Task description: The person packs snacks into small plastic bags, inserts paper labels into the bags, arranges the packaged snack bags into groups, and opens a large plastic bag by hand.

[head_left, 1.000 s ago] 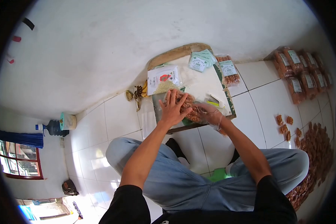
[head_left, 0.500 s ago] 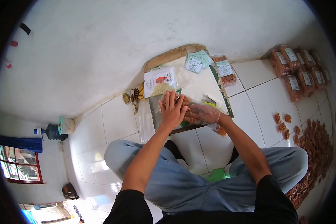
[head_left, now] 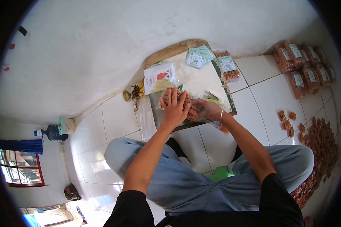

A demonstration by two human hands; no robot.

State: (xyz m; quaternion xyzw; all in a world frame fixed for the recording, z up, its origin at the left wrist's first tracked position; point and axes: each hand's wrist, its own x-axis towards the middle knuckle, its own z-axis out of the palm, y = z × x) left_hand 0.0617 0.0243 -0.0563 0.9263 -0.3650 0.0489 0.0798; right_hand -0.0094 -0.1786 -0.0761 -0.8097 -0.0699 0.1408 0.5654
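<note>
- Snack bag (head_left: 191,109), a clear plastic packet of brown fried pieces, lies flat on the low board (head_left: 216,81) in front of the person's crossed legs, at about 12 o'clock from the body.
- Left hand (head_left: 174,108) lies on top of the bag's left part, palm down, fingers spread and straight, pointing toward 12 o'clock; it presses rather than grips.
- Right hand (head_left: 208,110), in a thin clear glove, sits at the bag's right end, at about 3 o'clock from the left hand; its fingers look curled on the plastic, but whether they pinch the bag's mouth cannot be told.
- Long axis of the bag runs roughly from 9 to 3 o'clock, across the left fingers, so the covered end lies under the left palm and the free end points to the right hand.
- Both hands touch the bag; the left covers more of it.
- Printed white packet (head_left: 160,77) lies just beyond the left fingertips at 11 o'clock, and green labels (head_left: 199,56) lie farther off at 1 o'clock.
- Filled bags (head_left: 303,64) lie in a row well apart at 2 o'clock, and loose brown pieces (head_left: 318,140) lie on the floor tiles at 3 to 4 o'clock.
</note>
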